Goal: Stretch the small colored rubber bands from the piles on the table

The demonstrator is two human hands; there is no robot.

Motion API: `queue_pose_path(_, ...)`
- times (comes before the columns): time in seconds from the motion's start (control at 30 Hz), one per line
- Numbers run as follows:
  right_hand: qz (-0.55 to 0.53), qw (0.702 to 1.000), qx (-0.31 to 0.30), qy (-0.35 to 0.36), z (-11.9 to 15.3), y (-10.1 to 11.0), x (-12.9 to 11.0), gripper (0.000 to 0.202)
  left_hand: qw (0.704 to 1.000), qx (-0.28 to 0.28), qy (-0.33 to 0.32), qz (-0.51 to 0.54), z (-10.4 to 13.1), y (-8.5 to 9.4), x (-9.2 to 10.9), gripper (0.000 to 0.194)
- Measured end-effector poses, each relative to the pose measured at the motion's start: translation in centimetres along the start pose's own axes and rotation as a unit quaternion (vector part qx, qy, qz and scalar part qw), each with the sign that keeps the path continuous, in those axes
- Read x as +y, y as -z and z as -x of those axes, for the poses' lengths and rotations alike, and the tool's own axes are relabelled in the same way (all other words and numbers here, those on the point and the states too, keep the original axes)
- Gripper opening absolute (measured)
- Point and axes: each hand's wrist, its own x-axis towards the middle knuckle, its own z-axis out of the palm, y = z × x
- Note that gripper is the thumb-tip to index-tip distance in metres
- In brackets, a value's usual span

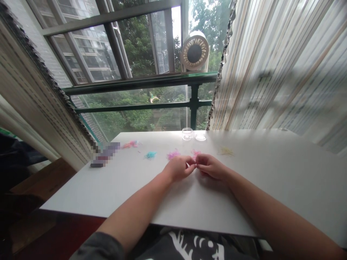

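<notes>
Over the middle of the white table (119, 187), my left hand (180, 168) and my right hand (211, 167) meet at the fingertips. Both are closed in a pinch, and whatever lies between the fingers is too small to make out. Just behind my left hand sits a purple-pink pile of thin loops (173, 154). A pink pile (195, 154) is partly hidden behind my right hand. Farther left lie a teal pile (150, 155) and an orange-pink mixed pile (131, 144). To the right of my hands is a yellow pile (226, 151).
A clear round container (187, 134) and a clear lid (201, 137) stand at the table's back edge. A blurred-out dark box (105, 155) lies at the left edge. Behind are a green railing (135, 85), a window, a round white fan (195, 52) and striped curtains (260, 65).
</notes>
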Motion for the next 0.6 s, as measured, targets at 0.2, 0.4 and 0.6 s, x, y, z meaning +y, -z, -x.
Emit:
queue_pose_path(0.2, 0.007, 1.0, -0.012, -0.008, 0.02, -0.07, -0.08, 0.015, 1.0, 0.004, -0.004, -0.015, -0.35, -0.45, -0.3, 0.019)
queue_pose_path(0.4, -0.002, 1.0, -0.015, -0.011, 0.12, -0.06, 0.07, 0.018, 1.0, -0.01, 0.01, 0.001, -0.07, -0.32, -0.42, 0.019)
queue_pose_path(0.6, 0.01, 1.0, -0.018, -0.016, 0.15, 0.08, 0.47, 0.019, 0.999, -0.023, 0.025, 0.003, 0.01, -0.41, -0.66, 0.018)
